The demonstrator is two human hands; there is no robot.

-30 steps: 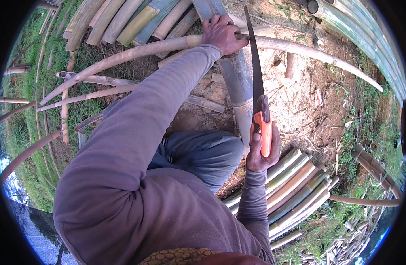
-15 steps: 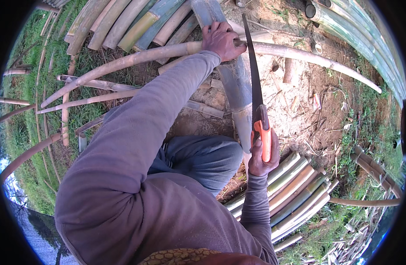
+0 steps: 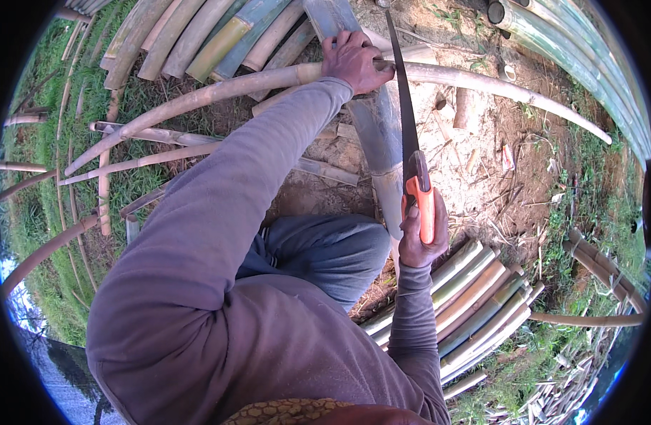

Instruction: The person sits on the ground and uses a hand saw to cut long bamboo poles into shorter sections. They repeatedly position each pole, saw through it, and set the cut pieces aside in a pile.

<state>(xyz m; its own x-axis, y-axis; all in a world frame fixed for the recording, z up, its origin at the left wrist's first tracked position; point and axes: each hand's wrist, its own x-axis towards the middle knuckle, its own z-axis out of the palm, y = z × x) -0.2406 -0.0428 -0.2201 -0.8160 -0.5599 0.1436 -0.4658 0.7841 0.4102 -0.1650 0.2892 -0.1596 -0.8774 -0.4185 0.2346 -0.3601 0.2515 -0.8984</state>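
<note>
One bamboo pole (image 3: 290, 75) at 12 o'clock lies across a thick bamboo culm (image 3: 376, 134), clasped by the left grip (image 3: 356, 64); at 3 o'clock, the right grip (image 3: 415, 246) clenches an orange-handled saw (image 3: 409, 127), blade pointing toward 12 o'clock.

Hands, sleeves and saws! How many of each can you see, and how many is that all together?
Hands: 2, the left hand on a bamboo pole and the right hand on the saw's handle
Sleeves: 2, the left sleeve and the right sleeve
Saws: 1, a saw with an orange handle
Total: 5
</note>
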